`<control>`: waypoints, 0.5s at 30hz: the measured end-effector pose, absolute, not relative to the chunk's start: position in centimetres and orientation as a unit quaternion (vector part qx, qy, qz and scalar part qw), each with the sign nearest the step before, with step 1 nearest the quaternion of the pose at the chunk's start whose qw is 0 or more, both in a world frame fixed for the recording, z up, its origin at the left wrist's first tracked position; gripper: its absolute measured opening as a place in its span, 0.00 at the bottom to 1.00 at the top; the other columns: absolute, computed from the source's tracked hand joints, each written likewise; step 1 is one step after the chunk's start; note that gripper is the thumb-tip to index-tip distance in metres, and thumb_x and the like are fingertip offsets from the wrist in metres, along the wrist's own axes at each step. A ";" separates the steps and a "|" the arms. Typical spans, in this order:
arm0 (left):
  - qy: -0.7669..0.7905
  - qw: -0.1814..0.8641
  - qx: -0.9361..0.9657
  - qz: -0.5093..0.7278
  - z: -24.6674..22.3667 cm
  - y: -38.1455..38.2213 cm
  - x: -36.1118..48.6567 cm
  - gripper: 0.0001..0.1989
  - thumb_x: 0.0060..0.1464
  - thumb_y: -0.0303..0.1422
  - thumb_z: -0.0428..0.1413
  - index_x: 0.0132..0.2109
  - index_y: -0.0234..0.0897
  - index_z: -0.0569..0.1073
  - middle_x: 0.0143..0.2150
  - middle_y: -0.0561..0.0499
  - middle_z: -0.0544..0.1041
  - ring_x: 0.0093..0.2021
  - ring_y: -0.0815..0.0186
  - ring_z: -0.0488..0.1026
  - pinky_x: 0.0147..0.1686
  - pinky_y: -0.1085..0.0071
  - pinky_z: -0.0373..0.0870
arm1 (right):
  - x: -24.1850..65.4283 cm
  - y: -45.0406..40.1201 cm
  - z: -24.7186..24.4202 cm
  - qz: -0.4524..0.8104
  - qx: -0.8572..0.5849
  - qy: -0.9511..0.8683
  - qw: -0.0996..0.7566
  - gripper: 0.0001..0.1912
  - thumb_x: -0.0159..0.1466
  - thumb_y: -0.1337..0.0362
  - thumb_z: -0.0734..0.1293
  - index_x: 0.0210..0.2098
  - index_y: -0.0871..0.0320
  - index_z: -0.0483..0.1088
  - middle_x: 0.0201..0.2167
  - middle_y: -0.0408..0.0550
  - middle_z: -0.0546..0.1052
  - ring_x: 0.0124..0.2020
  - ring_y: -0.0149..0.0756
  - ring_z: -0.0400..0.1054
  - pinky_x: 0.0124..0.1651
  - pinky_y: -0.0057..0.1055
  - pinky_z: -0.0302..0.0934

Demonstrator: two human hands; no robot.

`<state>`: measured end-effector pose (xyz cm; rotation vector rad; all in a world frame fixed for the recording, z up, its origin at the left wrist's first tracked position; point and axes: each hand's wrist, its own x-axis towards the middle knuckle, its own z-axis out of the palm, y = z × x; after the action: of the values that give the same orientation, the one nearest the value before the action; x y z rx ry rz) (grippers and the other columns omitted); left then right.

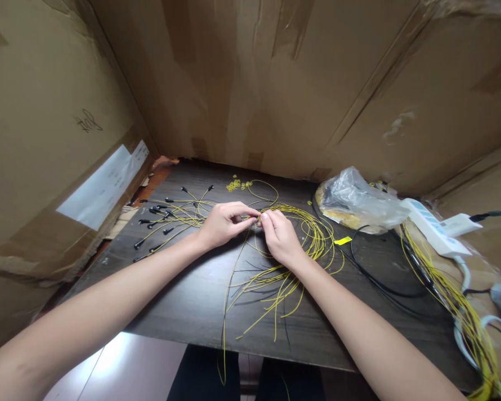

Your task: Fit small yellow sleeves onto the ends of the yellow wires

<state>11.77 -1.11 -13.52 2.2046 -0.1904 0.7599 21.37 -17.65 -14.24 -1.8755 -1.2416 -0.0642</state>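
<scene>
Over the middle of the table, my left hand (pixel 227 225) and my right hand (pixel 279 236) meet fingertip to fingertip, both closed in a pinch. A thin yellow wire (pixel 229 281) runs down from the fingertips and past the table's front edge. At the right fingertips shows a small yellowish piece (pixel 259 221), too small to make out fully. Beneath and beside my right hand lies a loose coil of yellow wires (pixel 317 236). Their ends fan out toward me. Black connectors (pixel 155 210) on several yellow wires spread to the left of my left hand.
Small yellow pieces (pixel 236 184) lie at the back of the dark table (pixel 171 301). A clear plastic bag (pixel 350 195) rests on a roll at the back right. Beyond are a white power strip (pixel 434 225), black cable (pixel 379 287) and another yellow wire bundle (pixel 471 317). Cardboard walls (pixel 242 94) enclose the table.
</scene>
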 end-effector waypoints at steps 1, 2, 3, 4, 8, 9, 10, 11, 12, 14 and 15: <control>-0.072 0.388 0.869 0.299 -13.5 -1.1 11.8 0.07 0.60 0.30 0.61 0.43 0.36 0.83 0.33 0.50 0.81 0.25 0.74 0.69 0.27 0.76 0.64 | 21.4 -17.7 -14.3 -0.025 -0.753 -0.496 0.432 0.18 0.74 0.59 0.53 0.29 0.54 0.62 0.28 0.48 0.72 0.34 0.40 0.65 0.40 0.36 0.57; -0.069 0.386 0.870 0.298 -13.6 -1.2 11.8 0.07 0.60 0.30 0.61 0.43 0.36 0.83 0.33 0.51 0.81 0.25 0.74 0.69 0.27 0.76 0.63 | 21.4 -17.6 -14.3 -0.024 -0.754 -0.494 0.433 0.18 0.74 0.59 0.53 0.28 0.54 0.62 0.28 0.48 0.73 0.34 0.40 0.65 0.40 0.36 0.57; -0.068 0.385 0.871 0.298 -13.6 -1.2 11.8 0.07 0.60 0.30 0.61 0.43 0.36 0.83 0.33 0.51 0.81 0.24 0.74 0.69 0.27 0.76 0.63 | 21.4 -17.6 -14.4 -0.023 -0.755 -0.491 0.435 0.18 0.74 0.59 0.53 0.28 0.54 0.62 0.28 0.48 0.73 0.34 0.40 0.66 0.40 0.36 0.57; -0.067 0.385 0.871 0.298 -13.6 -1.2 11.8 0.07 0.60 0.30 0.61 0.43 0.36 0.83 0.33 0.50 0.81 0.24 0.74 0.69 0.27 0.76 0.63 | 21.4 -17.6 -14.4 -0.021 -0.755 -0.489 0.437 0.18 0.74 0.59 0.53 0.28 0.54 0.63 0.28 0.48 0.73 0.34 0.40 0.66 0.40 0.36 0.57; -0.070 0.376 0.874 0.299 -13.6 -1.3 11.7 0.07 0.59 0.29 0.60 0.43 0.35 0.83 0.34 0.50 0.81 0.24 0.74 0.70 0.28 0.76 0.65 | 21.4 -17.5 -14.6 -0.005 -0.756 -0.480 0.445 0.20 0.74 0.58 0.52 0.28 0.54 0.64 0.27 0.47 0.73 0.34 0.39 0.67 0.40 0.36 0.57; -0.066 0.373 0.876 0.297 -13.5 -1.4 11.6 0.07 0.59 0.29 0.60 0.42 0.35 0.82 0.33 0.50 0.81 0.24 0.74 0.70 0.28 0.76 0.65 | 21.4 -17.5 -14.7 -0.001 -0.756 -0.480 0.444 0.20 0.74 0.58 0.52 0.28 0.54 0.64 0.27 0.47 0.73 0.34 0.39 0.67 0.40 0.36 0.57; -0.059 0.372 0.878 0.295 -13.5 -1.5 11.6 0.06 0.58 0.28 0.61 0.42 0.35 0.82 0.33 0.51 0.81 0.24 0.74 0.70 0.28 0.76 0.66 | 21.4 -17.4 -14.7 0.003 -0.758 -0.480 0.442 0.20 0.74 0.58 0.52 0.28 0.54 0.63 0.27 0.47 0.73 0.33 0.39 0.66 0.40 0.36 0.56; -0.050 0.375 0.878 0.292 -13.5 -1.5 11.6 0.06 0.57 0.28 0.61 0.41 0.35 0.82 0.33 0.51 0.80 0.24 0.74 0.70 0.28 0.76 0.66 | 21.4 -17.4 -14.7 0.005 -0.759 -0.480 0.440 0.20 0.74 0.58 0.52 0.27 0.54 0.63 0.27 0.47 0.73 0.33 0.39 0.66 0.40 0.37 0.56; -0.039 0.381 0.878 0.288 -13.5 -1.6 11.6 0.06 0.56 0.29 0.61 0.41 0.34 0.81 0.33 0.51 0.80 0.23 0.74 0.70 0.27 0.77 0.66 | 21.4 -17.4 -14.6 0.006 -0.761 -0.479 0.438 0.20 0.74 0.57 0.52 0.27 0.54 0.62 0.27 0.47 0.73 0.34 0.39 0.66 0.40 0.37 0.55; -0.021 0.395 0.874 0.282 -13.5 -1.7 11.6 0.05 0.55 0.29 0.62 0.40 0.34 0.81 0.33 0.52 0.80 0.22 0.75 0.70 0.26 0.77 0.66 | 21.4 -17.5 -14.5 0.004 -0.763 -0.475 0.438 0.20 0.74 0.57 0.52 0.28 0.54 0.62 0.29 0.47 0.74 0.35 0.40 0.66 0.40 0.36 0.55; -0.014 0.400 0.872 0.281 -13.5 -1.7 11.6 0.05 0.55 0.29 0.62 0.40 0.34 0.81 0.32 0.52 0.80 0.22 0.75 0.71 0.26 0.78 0.66 | 21.4 -17.5 -14.4 0.003 -0.763 -0.474 0.439 0.19 0.74 0.57 0.52 0.28 0.54 0.62 0.30 0.47 0.74 0.36 0.40 0.66 0.41 0.36 0.56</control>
<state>11.60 -1.72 -13.47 2.2061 -0.0364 0.7102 21.38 -17.49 -14.45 -1.8957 -1.1781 0.0077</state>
